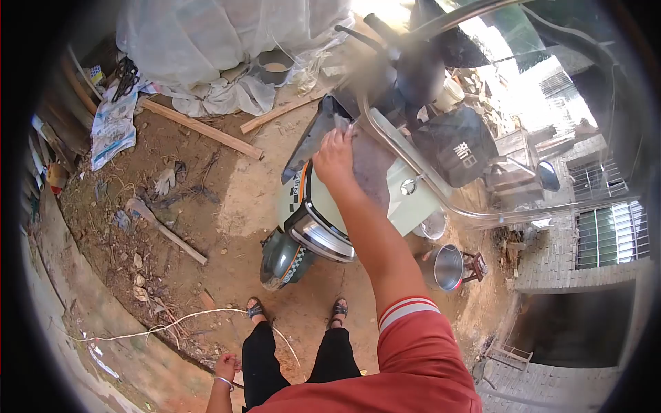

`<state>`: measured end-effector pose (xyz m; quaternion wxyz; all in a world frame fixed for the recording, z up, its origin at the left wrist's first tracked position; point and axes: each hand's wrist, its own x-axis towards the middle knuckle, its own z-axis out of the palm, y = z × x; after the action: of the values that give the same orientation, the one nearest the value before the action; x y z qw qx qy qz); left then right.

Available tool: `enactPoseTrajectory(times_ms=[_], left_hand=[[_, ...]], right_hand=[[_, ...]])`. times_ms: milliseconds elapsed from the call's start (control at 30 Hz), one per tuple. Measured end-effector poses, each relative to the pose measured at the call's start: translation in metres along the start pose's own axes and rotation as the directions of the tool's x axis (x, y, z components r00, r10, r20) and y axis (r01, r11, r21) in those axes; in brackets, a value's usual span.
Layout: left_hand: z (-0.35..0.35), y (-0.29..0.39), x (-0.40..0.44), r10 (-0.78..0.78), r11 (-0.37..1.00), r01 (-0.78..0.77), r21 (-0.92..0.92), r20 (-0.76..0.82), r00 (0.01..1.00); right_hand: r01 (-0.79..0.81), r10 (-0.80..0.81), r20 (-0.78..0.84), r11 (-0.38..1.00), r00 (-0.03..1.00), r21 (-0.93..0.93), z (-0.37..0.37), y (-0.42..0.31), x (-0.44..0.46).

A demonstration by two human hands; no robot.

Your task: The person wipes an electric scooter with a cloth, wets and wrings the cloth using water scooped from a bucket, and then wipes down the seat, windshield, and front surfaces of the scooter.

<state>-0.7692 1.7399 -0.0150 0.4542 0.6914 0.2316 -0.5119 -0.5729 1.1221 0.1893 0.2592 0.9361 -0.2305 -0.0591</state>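
My right hand point(334, 155) reaches forward and rests on the dark, glossy windscreen point(303, 141) at the front of a pale green scooter point(410, 199). Its fingers lie close together against the surface, and nothing shows in them. Below are the scooter's headlight point(320, 233) and its dark green front mudguard point(292, 265) with a checkered strip. My left hand point(227, 366), with a bracelet at the wrist, hangs low beside my leg. Its fingers are loosely bent and apart, with no object visible.
A clear canopy with a metal frame point(475, 215) arches over the scooter. To the right stand a metal bucket point(449, 268) and a black bag point(454, 146). Wooden planks point(200, 127), a glove point(165, 181) and a pale cable point(186, 319) lie on the dirt.
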Motion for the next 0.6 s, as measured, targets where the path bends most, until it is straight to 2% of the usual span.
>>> enactPoseTrajectory(times_ms=[67,100,167,233,300,333,367,400,433,467,500,567,600], left_hand=[[-0.009,-0.012,0.005,0.0,0.997,-0.001,-0.074,-0.012,1.0],[-0.016,-0.021,0.01,0.002,0.993,0.001,-0.118,0.026,1.0],[-0.027,-0.029,0.012,-0.004,0.994,0.006,-0.107,0.021,1.0],[-0.036,-0.041,0.02,0.005,0.994,-0.004,-0.106,0.011,1.0],[-0.043,-0.051,0.016,-0.016,0.995,0.015,-0.103,-0.013,1.0],[-0.047,-0.05,0.017,-0.029,0.997,0.026,-0.079,-0.047,0.998],[-0.049,-0.051,0.021,-0.051,0.994,0.045,-0.104,-0.049,0.998],[-0.05,-0.058,0.025,-0.076,0.989,0.069,-0.129,-0.05,0.996],[-0.051,-0.068,0.03,-0.1,0.986,0.093,-0.14,-0.04,0.994],[-0.049,-0.078,0.037,-0.116,0.972,0.097,-0.214,-0.076,0.99],[-0.044,-0.087,0.039,-0.135,0.954,0.099,-0.282,-0.11,0.985],[-0.028,-0.094,0.037,-0.156,0.935,0.118,-0.335,-0.089,0.984],[-0.021,-0.096,0.035,-0.162,0.916,0.118,-0.385,-0.085,0.983]], right_hand=[[0.088,-0.094,-0.122,0.994,0.988,-0.058,0.021,-0.025,-0.026],[0.101,-0.109,-0.114,0.992,0.987,-0.075,0.024,-0.028,-0.038],[0.295,-0.288,-0.062,0.939,0.956,0.18,0.025,-0.022,-0.049],[0.19,-0.184,-0.047,0.945,0.982,0.267,0.009,0.0,-0.038],[0.066,-0.056,-0.196,0.997,0.979,0.048,-0.005,0.033,-0.009],[-0.009,0.008,-0.231,1.0,0.973,-0.004,-0.006,0.046,0.007],[-0.051,0.039,-0.217,0.997,0.975,-0.052,-0.006,0.055,0.025],[-0.029,0.015,-0.202,0.997,0.979,-0.066,-0.015,0.05,0.037],[-0.049,0.05,0.011,0.995,0.999,-0.092,-0.032,0.043,0.046],[-0.067,0.094,0.217,0.99,0.972,-0.127,-0.035,0.038,0.054],[-0.052,0.084,0.231,0.989,0.969,-0.141,-0.021,0.03,0.058],[0.078,-0.044,0.292,0.991,0.956,-0.105,0.012,0.006,0.061],[0.087,-0.051,0.299,0.99,0.953,-0.11,0.02,-0.008,0.057]])
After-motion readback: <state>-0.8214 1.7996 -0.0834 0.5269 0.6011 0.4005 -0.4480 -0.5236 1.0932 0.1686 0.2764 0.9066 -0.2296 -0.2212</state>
